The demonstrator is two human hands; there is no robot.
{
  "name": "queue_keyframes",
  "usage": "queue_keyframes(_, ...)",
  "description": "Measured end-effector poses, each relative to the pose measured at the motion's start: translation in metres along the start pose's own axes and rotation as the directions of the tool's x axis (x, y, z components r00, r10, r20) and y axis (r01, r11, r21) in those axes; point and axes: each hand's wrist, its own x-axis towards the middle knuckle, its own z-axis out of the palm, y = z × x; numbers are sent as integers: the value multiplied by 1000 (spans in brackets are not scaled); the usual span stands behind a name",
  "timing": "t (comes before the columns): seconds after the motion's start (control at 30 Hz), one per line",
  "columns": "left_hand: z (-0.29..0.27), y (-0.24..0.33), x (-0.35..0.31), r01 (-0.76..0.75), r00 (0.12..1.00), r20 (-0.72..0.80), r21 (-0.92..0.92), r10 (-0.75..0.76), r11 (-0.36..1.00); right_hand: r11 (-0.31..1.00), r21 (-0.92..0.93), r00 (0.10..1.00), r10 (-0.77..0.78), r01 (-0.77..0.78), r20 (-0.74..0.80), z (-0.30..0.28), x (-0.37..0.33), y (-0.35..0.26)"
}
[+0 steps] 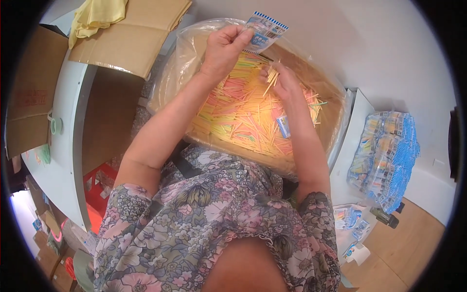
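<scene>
So the left hand [223, 46] is pinching a small printed packet [265, 31] by its edge, holding it up over the far side of the box. The right hand [282, 80] is closed around a little bunch of sticks [272, 77], fingers curled, just above the pile.

The big box [335, 114] is lined with a clear plastic bag [194, 44] and it's full of loose thin sticks [243, 114] in yellow, pink, orange and green. One more packet [283, 126] lies on the pile near the right forearm.

Progress-wise, I'd say lots is left: the pile looks barely dented. On the right there's a bag of packets [386, 155] that look filled, so a fair batch seems done. A few more packets [348, 216] lie below that. A cardboard flap [131, 39] and yellow cloth [97, 17] sit off to the left.
</scene>
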Motion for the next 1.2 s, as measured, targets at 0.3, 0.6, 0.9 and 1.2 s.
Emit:
queue_keyframes(0.3,-11,5,-4,256,807,397,430,-436,866,985,167,982,-68,38,176,2,-9,0)
queue_keyframes(0.6,11,-9,-31,352,525,693,352,-495,867,968,169,961,-215,186,173,34,-57,-19)
queue_keyframes(0.9,17,-7,-38,214,722,575,344,-385,914,857,-320,886,-454,405,-94,4,-98,-13)
queue_keyframes(1.2,12,-11,-40,86,597,619,583,-510,808,930,-315,969,-228,188,-93,9,-72,4)
